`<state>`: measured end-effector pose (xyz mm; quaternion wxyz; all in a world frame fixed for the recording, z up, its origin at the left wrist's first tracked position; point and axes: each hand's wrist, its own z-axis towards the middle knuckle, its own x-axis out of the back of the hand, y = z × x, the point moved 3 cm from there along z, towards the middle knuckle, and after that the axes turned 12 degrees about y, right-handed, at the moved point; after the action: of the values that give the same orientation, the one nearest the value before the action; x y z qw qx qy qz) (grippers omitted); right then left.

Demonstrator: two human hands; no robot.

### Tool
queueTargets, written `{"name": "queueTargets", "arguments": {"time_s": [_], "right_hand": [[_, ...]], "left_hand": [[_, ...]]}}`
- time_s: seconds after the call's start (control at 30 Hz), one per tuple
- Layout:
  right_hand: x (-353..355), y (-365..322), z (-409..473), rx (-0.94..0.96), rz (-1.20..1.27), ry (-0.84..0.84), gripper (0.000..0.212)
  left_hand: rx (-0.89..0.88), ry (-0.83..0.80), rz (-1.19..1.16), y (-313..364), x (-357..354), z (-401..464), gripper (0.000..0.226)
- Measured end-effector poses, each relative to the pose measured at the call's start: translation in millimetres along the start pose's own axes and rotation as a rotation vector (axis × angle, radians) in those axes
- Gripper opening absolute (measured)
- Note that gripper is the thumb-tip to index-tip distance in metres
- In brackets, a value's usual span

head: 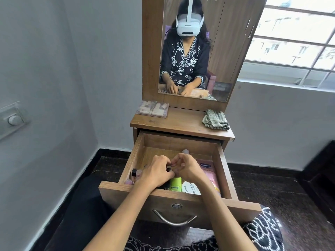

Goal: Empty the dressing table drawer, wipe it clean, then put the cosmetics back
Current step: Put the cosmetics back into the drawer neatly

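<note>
The wooden drawer [224,167] of the dressing table is pulled out towards me. Inside lie cosmetics: nail polish bottles [135,173] at the left, a lime green tube [176,183], a white nail polish remover tub [190,188], a pink Vaseline tube [208,171] at the right, and a pale round cap [185,151] further back. Both hands are in the drawer's middle. My left hand [155,173] curls its fingers round a small dark-capped item [169,169]. My right hand [186,167] is curled beside it, fingertips meeting the same item.
On the tabletop [174,122] stand a clear lipstick organiser [153,108] at the left and a folded checked cloth [215,120] at the right. A mirror [195,51] rises behind. A wall stands to the left, a window to the right, dark floor below.
</note>
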<state>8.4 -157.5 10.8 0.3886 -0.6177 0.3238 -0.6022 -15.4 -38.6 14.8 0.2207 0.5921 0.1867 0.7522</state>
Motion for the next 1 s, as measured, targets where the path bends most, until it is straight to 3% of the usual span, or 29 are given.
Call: {"name": "queueTargets", "arguments": {"time_s": [0.5,0.77,0.87,1.0], "right_hand": [[7.5,-6.4,-0.3,0.087,0.121,0.259,0.028],[9.9,-35.3,29.2,0.187,0.197,0.428,0.022],[4.8,-52.3,51.7,0.206,0.188,0.452,0.021],[-6.9,-67.5,86.5,0.197,0.048,0.429,0.042]], "left_hand": [[-0.087,0.32,-0.224,6.1,16.9,3.6,0.03],[0.086,0.63,-0.251,-27.4,53.4,54.0,0.056],[0.201,0.625,-0.259,-50.2,61.2,83.2,0.073],[0.253,0.488,-0.255,-72.8,60.3,119.2,0.098]]}}
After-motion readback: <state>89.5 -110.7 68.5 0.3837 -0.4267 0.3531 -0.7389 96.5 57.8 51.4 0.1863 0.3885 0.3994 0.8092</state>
